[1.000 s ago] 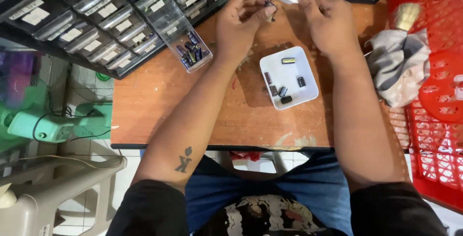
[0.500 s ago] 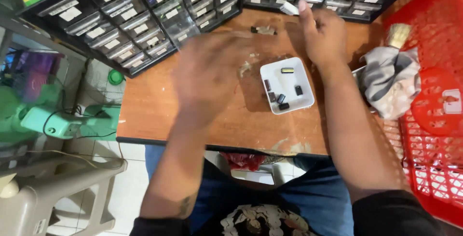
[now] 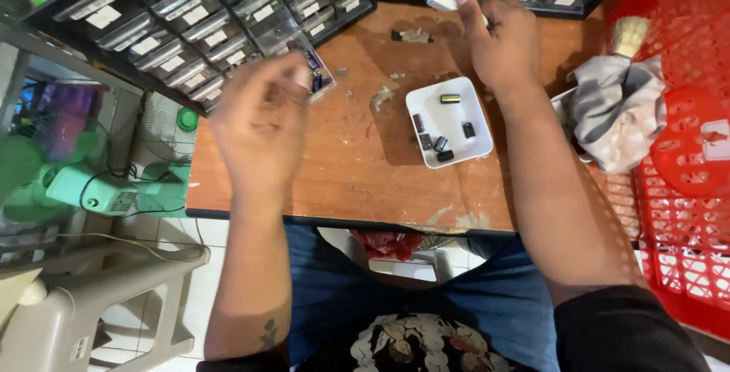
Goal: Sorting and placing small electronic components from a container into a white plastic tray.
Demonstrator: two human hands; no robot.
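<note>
Our left hand [image 3: 262,117] hung blurred by the pulled-out clear drawer [image 3: 304,56] of small dark parts; whether its fingers gripped anything, we could not tell. Our right hand [image 3: 498,37] pinched a small white piece [image 3: 442,1] beyond the white tray [image 3: 480,144] on the wooden table [image 3: 334,167].

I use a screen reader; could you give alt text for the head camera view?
A person's blurred left hand reaches toward a pulled-out clear drawer of small parts, while the right hand rests near a white tray of dark components on a wooden table.
</note>
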